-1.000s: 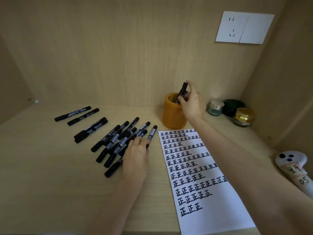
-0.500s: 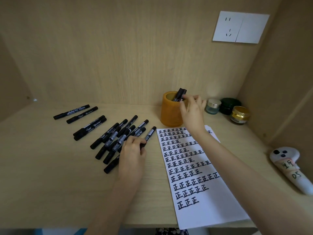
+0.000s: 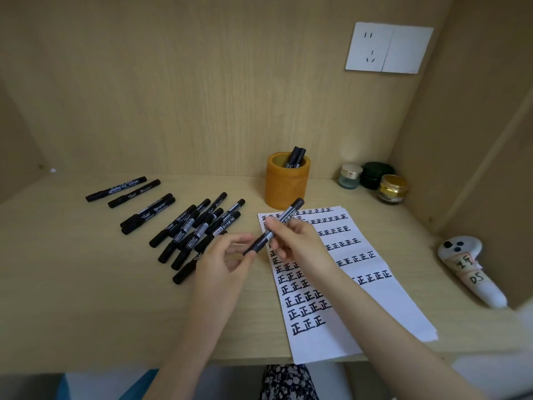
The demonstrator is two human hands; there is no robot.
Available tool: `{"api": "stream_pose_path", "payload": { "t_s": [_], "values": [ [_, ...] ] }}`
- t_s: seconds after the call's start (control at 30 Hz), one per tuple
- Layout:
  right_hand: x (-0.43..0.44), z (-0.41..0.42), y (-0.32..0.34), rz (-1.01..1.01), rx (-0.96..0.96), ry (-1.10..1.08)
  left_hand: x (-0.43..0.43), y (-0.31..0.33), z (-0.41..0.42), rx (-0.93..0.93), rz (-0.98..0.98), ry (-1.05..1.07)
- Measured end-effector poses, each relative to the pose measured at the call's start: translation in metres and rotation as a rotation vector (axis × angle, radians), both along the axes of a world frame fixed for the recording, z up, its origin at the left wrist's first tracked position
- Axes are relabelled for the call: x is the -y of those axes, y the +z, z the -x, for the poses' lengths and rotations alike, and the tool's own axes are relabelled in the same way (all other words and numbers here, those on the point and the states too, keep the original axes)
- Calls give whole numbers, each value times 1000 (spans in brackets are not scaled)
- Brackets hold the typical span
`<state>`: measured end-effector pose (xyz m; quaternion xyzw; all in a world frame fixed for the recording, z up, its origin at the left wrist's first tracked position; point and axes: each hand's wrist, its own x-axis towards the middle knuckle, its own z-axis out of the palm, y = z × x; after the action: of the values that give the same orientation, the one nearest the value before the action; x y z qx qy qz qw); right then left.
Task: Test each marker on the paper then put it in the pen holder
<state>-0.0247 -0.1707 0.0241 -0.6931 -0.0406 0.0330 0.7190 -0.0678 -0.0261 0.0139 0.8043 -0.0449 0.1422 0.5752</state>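
Note:
A capped black marker (image 3: 292, 210) hangs tilted above the top left corner of the white paper (image 3: 375, 310), which is covered with rows of black written marks. My right hand (image 3: 301, 241) grips its middle. My left hand (image 3: 220, 265) pinches its lower end between thumb and fingers. The orange pen holder (image 3: 285, 189) stands just behind the paper with two black markers (image 3: 295, 157) in it. Several more black markers (image 3: 187, 229) lie loose on the desk to the left.
Three small jars (image 3: 372, 177) stand at the back right near the side wall. A white controller with taped labels (image 3: 468, 269) lies at the right. A wall socket (image 3: 388, 47) is on the back panel. The desk's front edge runs below my forearms.
My right hand left the pen holder and came back over the paper. My left hand lifted a marker off the pile, and now both hands hold it.

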Motion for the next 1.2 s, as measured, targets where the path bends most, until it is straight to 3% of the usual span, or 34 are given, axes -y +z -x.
{"api": "stream_pose_path", "payload": {
  "t_s": [0.2,0.5,0.93,1.2],
  "values": [
    [4,26,-2,67,64,-25,14,-5,11,-92,-142,-173],
    [15,60,-11,41,86,14,25,-12,32,-23,-341,-279],
    [21,79,-12,46,107,-18,25,-12,38,-105,-191,-420],
    [55,84,-10,-175,55,-340,22,-22,41,-161,-225,-394]
  ]
}}
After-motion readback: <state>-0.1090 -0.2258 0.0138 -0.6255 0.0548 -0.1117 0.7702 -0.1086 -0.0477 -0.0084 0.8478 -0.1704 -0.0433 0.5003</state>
